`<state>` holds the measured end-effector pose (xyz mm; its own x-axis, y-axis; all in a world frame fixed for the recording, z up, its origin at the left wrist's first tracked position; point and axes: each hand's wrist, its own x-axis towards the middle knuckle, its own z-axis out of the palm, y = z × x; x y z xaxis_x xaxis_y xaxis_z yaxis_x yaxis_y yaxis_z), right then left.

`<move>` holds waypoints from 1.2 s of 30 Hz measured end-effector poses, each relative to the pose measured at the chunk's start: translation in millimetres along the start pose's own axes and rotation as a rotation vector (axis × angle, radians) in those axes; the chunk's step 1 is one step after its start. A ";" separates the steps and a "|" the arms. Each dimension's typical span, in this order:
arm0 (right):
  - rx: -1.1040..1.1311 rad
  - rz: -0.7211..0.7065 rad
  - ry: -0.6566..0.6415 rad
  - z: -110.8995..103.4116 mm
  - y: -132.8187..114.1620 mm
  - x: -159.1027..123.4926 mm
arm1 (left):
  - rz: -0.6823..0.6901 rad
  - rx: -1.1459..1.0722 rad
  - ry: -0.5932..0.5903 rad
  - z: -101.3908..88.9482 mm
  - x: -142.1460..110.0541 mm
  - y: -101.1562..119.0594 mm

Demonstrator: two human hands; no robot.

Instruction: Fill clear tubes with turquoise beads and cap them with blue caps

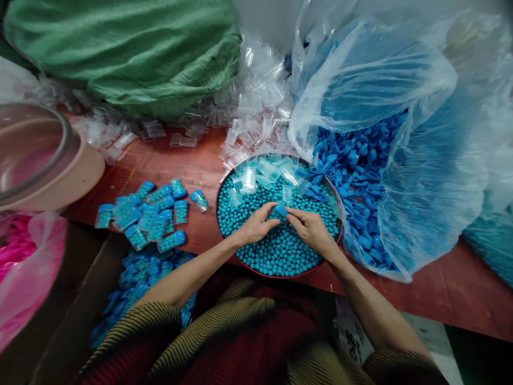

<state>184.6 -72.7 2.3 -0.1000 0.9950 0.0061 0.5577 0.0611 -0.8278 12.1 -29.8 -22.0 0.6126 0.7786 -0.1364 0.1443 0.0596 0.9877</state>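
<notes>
Both my hands meet over a round red-rimmed tray [224,176] heaped with small teal beads [276,251]. My left hand [256,224] pinches a small clear vial [276,214] filled with beads. My right hand [310,227] grips the blue cap [281,210] at the vial's end, fingers closed on it. Several empty clear vials [260,174] lie on the beads at the tray's far side.
Filled, capped vials [152,216] lie on the red table left of the tray, more in a box [136,278] below. A clear bag of blue caps [360,166] sits right, empty vials [256,96] behind, a green sack [128,48] and a pink bag [20,251] left.
</notes>
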 end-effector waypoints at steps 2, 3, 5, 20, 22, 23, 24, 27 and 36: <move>0.088 0.048 0.017 1.9 -0.5 0.1 | -0.061 -0.056 -0.026 0.8 -2.3 1.5; 0.140 0.078 0.027 3.3 -0.4 0.2 | -0.089 -0.083 -0.034 0.5 -3.2 2.4; 0.239 0.131 0.064 6.4 -0.2 0.3 | -0.133 -0.131 -0.042 -1.2 -4.4 4.7; 0.021 -0.161 0.119 9.4 -1.9 -8.9 | -0.121 -0.275 0.014 4.7 -11.8 11.4; -0.011 -0.212 0.061 6.0 -0.8 -7.7 | -0.101 -0.245 0.037 6.9 -12.1 10.1; -0.015 -0.217 0.027 3.9 -0.1 -6.7 | -0.096 -0.227 0.046 7.5 -12.1 9.5; -0.007 -0.207 -0.002 1.5 0.6 -5.7 | -0.094 -0.214 0.059 7.6 -12.3 9.0; 0.109 -0.122 -0.104 -5.1 2.8 -4.2 | -0.115 -0.202 0.061 4.2 -14.1 8.6; 0.557 0.195 0.062 3.4 5.7 -3.9 | -0.132 -0.115 -0.081 5.0 -27.4 18.9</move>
<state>185.4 -76.6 -4.3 0.0187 0.9874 -0.1573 0.0425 -0.1580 -0.9865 2.0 -53.1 0.1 0.6553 0.7069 -0.2663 0.1403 0.2324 0.9624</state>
